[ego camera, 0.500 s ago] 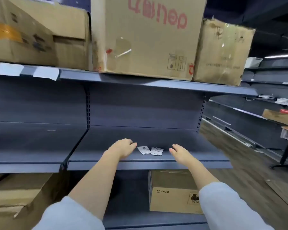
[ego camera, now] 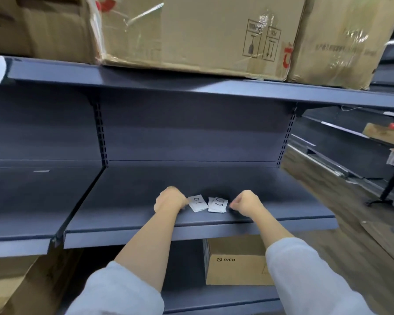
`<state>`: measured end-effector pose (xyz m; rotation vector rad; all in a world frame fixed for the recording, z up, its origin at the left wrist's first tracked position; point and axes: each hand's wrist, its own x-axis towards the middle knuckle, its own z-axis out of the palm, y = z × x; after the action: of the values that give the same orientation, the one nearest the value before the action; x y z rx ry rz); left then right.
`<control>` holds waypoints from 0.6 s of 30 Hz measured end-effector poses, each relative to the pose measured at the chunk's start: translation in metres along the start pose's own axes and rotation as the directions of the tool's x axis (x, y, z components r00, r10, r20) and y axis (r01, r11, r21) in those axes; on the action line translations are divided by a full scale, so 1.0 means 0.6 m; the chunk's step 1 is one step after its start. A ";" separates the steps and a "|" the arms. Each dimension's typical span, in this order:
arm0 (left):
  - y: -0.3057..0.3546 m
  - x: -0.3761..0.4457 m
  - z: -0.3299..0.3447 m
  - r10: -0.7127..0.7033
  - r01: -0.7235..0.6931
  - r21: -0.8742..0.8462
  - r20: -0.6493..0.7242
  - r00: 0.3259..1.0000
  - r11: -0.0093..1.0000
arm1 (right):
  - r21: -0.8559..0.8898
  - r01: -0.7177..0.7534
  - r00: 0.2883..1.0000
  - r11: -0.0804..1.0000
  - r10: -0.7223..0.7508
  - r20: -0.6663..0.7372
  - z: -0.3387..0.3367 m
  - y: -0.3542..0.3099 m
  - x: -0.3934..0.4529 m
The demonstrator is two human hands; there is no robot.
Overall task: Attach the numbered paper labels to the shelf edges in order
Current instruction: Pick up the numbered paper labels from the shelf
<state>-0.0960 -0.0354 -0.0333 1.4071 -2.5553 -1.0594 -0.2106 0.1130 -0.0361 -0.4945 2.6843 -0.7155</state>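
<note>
Two small white paper labels lie side by side on the middle shelf (ego camera: pixel 259 196), near its front edge and well in from both ends. The left label (ego camera: pixel 197 203) bears handwritten marks that read like "10" seen upside down; the right label (ego camera: pixel 217 204) seems to be a small stack of slips, its top marking unclear. The left hand (ego camera: pixel 170 201) rests on the shelf with fingers curled under, its fingertips touching the left label's near edge; whether it pinches the paper cannot be told. The right hand (ego camera: pixel 246 203) sits just beside the right label, fingers curled and drawn together, not clearly holding anything. Both forearms reach out of pale sleeves. Large cardboard boxes (ego camera: pixel 191 32) stand on the upper shelf (ego camera: pixel 191 87), and a small PICO carton (ego camera: pixel 234 262) sits on the shelf below.
</note>
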 end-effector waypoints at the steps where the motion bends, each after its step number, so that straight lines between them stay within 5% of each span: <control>1: 0.005 0.002 0.002 -0.016 0.016 0.016 0.020 1.000 1.000 | 0.004 -0.031 1.000 1.000 0.031 -0.002 0.002 -0.002 0.001; 18: 0.047 0.001 0.041 0.019 -0.008 0.243 -0.043 0.999 0.970 | -0.130 -0.145 0.987 0.981 0.152 0.049 0.022 -0.045 0.005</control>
<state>-0.1254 -0.0124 -0.0357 1.4417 -2.7326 -0.7227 -0.2014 0.0841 -0.0334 -0.3346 2.6877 -0.4850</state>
